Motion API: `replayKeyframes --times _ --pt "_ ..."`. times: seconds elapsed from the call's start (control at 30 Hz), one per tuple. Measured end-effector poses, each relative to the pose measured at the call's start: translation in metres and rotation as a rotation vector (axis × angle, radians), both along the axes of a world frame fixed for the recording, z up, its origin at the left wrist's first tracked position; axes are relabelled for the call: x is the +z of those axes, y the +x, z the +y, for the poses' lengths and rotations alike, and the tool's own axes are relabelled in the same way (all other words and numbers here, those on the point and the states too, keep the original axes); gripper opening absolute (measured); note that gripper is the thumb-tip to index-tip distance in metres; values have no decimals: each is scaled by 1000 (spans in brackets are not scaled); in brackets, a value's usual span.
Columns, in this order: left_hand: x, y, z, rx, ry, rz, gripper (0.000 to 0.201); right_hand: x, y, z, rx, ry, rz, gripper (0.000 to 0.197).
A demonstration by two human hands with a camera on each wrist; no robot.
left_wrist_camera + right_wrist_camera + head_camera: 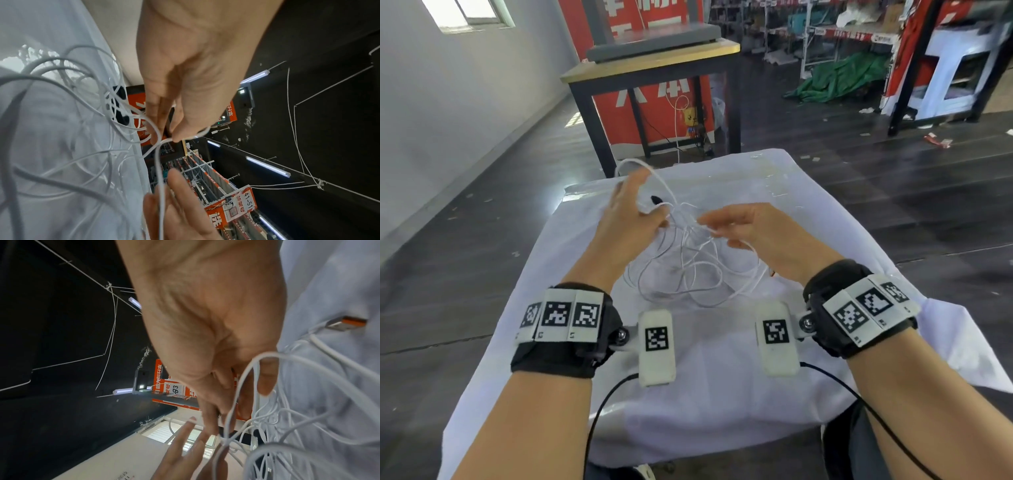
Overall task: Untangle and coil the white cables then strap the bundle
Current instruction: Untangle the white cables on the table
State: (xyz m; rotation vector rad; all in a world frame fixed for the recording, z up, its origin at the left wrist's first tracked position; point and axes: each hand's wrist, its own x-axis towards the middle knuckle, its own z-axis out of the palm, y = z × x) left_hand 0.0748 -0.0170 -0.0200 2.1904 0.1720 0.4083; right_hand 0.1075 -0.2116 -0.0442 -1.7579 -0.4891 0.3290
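Observation:
A tangle of thin white cables point(688, 274) lies in loose loops on the white-covered table point(722, 394) and rises up between my two hands. My left hand point(650, 210) is lifted over the far left of the tangle. In the left wrist view its thumb and fingers point(170, 136) pinch one strand. My right hand point(717, 228) faces it from the right, fingers curled with strands running through them point(228, 404). A silver-and-orange USB plug point(345, 323) rests on the cloth. A small dark piece point(655, 198) shows beside my left fingers; I cannot tell what it is.
A black-legged table point(654, 68) stands just beyond the far edge, with red banners behind it. Dark floor surrounds the cloth on the left and right. A green tarp point(842, 75) and shelving stand far right. The cloth near my wrists is bare.

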Motion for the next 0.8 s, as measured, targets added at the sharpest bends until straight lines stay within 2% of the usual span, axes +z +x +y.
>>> replayKeyframes --times 0.07,0.13,0.2,0.27,0.33,0.47,0.53,0.63,0.73,0.8 --pt "-1 0 -5 -112 -34 54 39 0 -1 1 17 -54 -10 30" --pt "-3 0 -4 -175 -103 131 25 -4 5 -2 -176 -131 -79 34" --pt "-3 -1 -1 -245 -181 224 20 -7 12 -8 -340 -264 -115 39" --pt "-6 1 1 -275 -178 272 19 -6 16 -14 -344 -393 -66 41" --pt "-12 4 2 -269 -87 290 19 -7 18 -14 -278 -505 -2 36" --pt "-29 9 1 -302 230 374 22 -22 23 -7 -216 -683 40 28" --pt "-34 10 -2 -278 363 369 28 -24 22 -7 -218 -685 64 24" --pt "-34 12 -6 -196 518 292 35 -20 19 -9 -219 -589 83 33" --pt "-30 12 -10 -167 495 104 26 -19 20 -12 -267 -336 75 34" --pt "-26 12 -13 -153 398 17 21 -19 20 -12 -287 -159 86 29"
